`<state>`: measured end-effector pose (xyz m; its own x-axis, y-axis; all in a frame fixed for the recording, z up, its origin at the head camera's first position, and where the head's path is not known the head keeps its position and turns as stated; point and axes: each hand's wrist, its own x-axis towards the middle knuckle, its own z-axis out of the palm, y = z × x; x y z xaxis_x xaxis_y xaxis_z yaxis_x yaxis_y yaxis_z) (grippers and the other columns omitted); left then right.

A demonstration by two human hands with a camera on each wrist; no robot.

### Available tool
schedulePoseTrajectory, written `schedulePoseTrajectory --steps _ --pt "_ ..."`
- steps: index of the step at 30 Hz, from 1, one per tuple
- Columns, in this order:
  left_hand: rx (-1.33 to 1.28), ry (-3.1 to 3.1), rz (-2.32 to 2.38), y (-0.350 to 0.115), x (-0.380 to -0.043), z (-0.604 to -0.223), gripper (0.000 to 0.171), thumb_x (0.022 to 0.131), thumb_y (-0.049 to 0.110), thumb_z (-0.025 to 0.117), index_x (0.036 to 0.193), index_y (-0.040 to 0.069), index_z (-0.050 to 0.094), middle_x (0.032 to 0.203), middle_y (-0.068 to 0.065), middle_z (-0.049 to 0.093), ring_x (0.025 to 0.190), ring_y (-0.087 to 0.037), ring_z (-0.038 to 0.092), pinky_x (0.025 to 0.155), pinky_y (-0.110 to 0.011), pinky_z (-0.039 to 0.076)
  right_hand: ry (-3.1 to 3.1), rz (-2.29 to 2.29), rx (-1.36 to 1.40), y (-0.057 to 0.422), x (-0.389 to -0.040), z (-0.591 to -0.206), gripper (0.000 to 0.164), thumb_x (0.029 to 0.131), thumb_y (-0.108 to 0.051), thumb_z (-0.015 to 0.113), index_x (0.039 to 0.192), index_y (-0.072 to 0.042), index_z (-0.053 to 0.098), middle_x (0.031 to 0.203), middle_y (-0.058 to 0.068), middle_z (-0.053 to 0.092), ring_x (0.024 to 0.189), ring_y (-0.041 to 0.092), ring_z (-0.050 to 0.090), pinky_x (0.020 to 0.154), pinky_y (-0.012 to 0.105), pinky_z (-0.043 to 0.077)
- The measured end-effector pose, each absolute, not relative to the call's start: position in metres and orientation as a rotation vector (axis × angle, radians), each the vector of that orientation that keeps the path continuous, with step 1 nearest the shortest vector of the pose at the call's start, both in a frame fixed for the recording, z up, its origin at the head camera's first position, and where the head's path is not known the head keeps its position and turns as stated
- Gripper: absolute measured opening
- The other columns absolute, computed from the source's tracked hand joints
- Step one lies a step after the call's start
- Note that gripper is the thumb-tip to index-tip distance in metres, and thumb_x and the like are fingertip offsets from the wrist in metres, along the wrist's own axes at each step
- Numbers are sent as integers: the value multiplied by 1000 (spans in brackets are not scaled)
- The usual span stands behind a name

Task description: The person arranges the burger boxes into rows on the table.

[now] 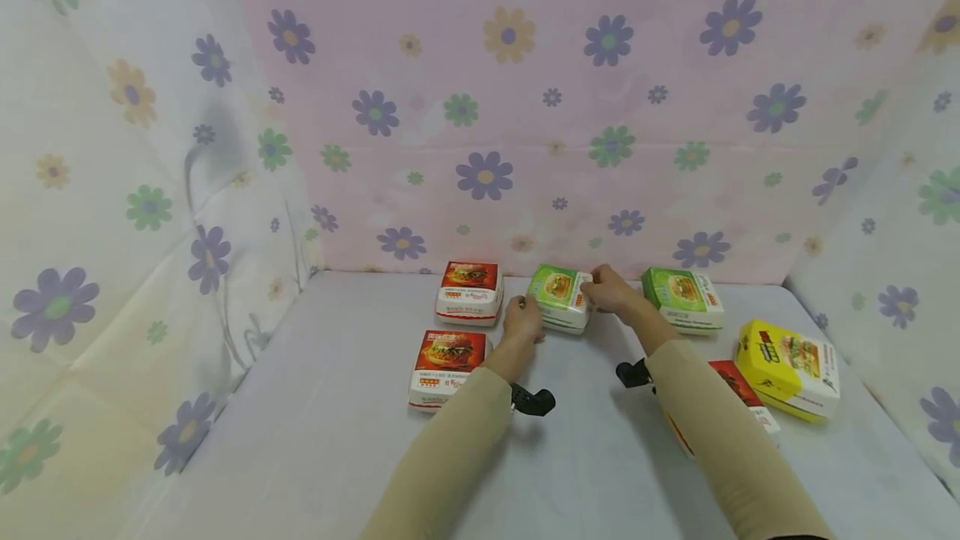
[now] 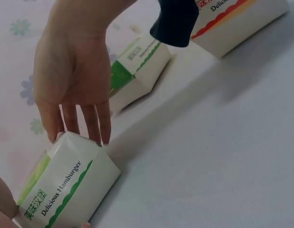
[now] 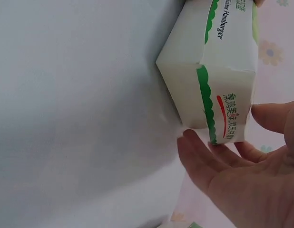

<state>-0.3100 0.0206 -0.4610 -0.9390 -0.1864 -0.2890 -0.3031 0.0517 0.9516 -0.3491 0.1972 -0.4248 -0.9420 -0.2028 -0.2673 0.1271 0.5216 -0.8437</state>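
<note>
Flowery cloth walls [image 1: 510, 123] stand around a pale counter [image 1: 300, 415], one just behind the middle green box [image 1: 557, 300]. Off to that box's right, a tan sleeve [image 1: 723, 440] hides much of a red box [image 1: 741, 383]. The left hand [image 1: 522, 325] grips the green box's left end; the right hand [image 1: 613, 292] pinches its right end. The left wrist view cuts off most of the left hand but shows "Delicious Hamburger" [image 2: 61, 188] on the box's side, too tiny in the head view.

Nearest green-and-white box [image 2: 73, 183] is showing "美味汉堡", "Delicious Hamburger"; second green box [image 2: 141, 76] is repeating "Delicious"; red-striped box [image 2: 240, 31] is also reading "Delicious".
</note>
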Motion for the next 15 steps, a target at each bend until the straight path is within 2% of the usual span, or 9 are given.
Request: schedulePoseTrajectory --steps 5,8,10,12,14,15 --pt "-557 2207 2029 19 -316 -459 53 111 34 36 155 4 38 151 -20 47 95 -27 58 55 -24 50 2479 -1267 -63 197 -347 -416 57 109 -24 41 151 8 21 156 33 26 139 42 38 109 53 43" --pt "-566 2189 2035 18 -315 -458 59 111 37 37 159 4 28 157 -20 39 100 -29 56 59 -27 51 2500 -1209 -75 200 -348 -412 62 109 -27 41 154 8 17 156 35 25 142 46 34 112 57 39" --pt "-578 2202 2035 19 -312 -457 65 110 39 39 161 2 21 162 -20 32 109 -30 54 71 -31 53 2510 -1197 -79 204 -350 -411 64 109 -28 41 156 7 16 157 35 24 144 48 32 114 59 36" --pt "-586 2242 2034 20 -307 -456 71 109 39 42 162 -1 15 165 -22 24 129 -35 48 94 -38 52 2517 -1209 -93 207 -353 -410 64 110 -29 39 158 6 16 160 35 22 146 49 29 116 61 32" --pt "-613 2272 2038 23 -300 -454 75 108 38 46 161 -4 12 166 -25 19 145 -37 34 114 -44 39 2519 -1223 -116 209 -356 -410 63 110 -30 38 159 4 18 161 34 22 147 49 26 117 62 29" --pt "-626 2275 2048 26 -296 -453 76 107 36 48 161 -5 13 165 -27 20 149 -38 28 119 -47 33 2519 -1229 -129 210 -357 -410 62 110 -30 38 159 3 19 161 33 22 148 49 25 118 63 28"
